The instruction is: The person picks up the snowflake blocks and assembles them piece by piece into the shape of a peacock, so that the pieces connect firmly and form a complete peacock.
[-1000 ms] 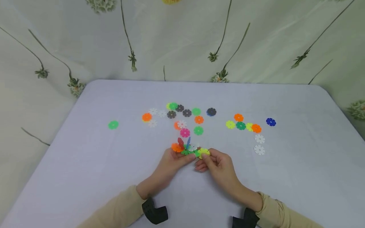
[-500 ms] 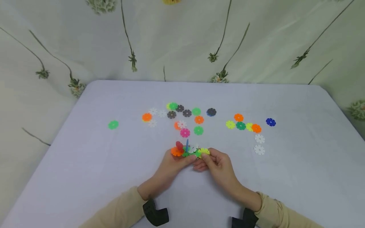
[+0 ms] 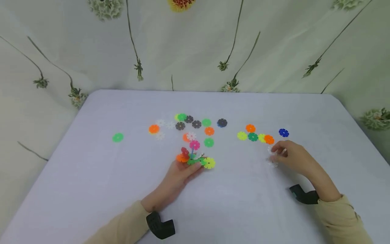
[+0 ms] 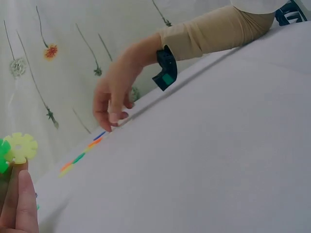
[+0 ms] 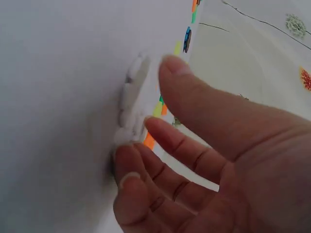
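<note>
My left hand point(image 3: 178, 176) holds a joined cluster of notched plastic snowflake discs point(image 3: 200, 160), with the thumb laid on a green disc. Red, orange, green, blue and white discs make up the cluster, and a yellow disc point(image 3: 209, 163) sits at its right end. The right hand point(image 3: 294, 157) is over two white snowflake discs point(image 3: 274, 165) on the right of the table, partly hiding them. In the right wrist view, its thumb and fingers stand apart around a blurred white disc point(image 5: 133, 94); whether the fingertips touch it is unclear.
Loose discs lie across the white table point(image 3: 243, 210): a green disc point(image 3: 117, 137) at left, several mixed colours in the middle, and a blue disc point(image 3: 284, 132) at right. Behind the table hangs a flower-patterned cloth point(image 3: 195, 47). Black wrist cameras are on both wrists.
My right hand has let go of the cluster's yellow disc and moved right to the white discs. The left hand keeps the cluster near the same place. The head view has shifted slightly.
</note>
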`<state>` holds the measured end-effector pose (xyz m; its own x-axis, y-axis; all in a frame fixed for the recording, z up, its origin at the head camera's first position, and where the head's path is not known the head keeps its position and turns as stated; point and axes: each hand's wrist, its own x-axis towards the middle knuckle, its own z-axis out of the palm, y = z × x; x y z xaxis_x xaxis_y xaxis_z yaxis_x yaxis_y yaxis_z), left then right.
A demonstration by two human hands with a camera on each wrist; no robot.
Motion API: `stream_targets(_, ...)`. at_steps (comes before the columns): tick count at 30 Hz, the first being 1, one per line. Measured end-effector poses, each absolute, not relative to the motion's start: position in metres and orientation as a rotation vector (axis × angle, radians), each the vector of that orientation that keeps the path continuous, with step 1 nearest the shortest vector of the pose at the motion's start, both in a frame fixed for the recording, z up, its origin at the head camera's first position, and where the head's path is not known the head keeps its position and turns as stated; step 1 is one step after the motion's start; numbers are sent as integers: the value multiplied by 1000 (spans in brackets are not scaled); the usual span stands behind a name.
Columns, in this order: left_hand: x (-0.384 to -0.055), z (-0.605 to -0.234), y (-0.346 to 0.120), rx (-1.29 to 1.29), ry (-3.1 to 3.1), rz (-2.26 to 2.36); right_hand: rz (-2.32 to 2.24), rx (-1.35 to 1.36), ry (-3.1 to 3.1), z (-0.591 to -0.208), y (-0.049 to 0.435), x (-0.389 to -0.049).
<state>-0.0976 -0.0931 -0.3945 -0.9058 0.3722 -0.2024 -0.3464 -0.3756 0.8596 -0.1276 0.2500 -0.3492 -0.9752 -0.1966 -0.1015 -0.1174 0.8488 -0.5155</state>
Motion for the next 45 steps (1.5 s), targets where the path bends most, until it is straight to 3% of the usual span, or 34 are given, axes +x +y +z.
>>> stream_targets(8,-98,-393,-92,105,1363,2315,-801,-332,2821,-354,251,-121)
stream_targets(15,-96,-394,-93,151,1515,2214,-1581,-459,2500,-355,180,-115)
stream_targets(22,-94,-396,-92,160,1779,2052,-1650,-540,2441,-362,123,-108)
stream_targets(45,-95,-397,-91,148,1900,1982,-1603,-704,2682,-369,116,-100)
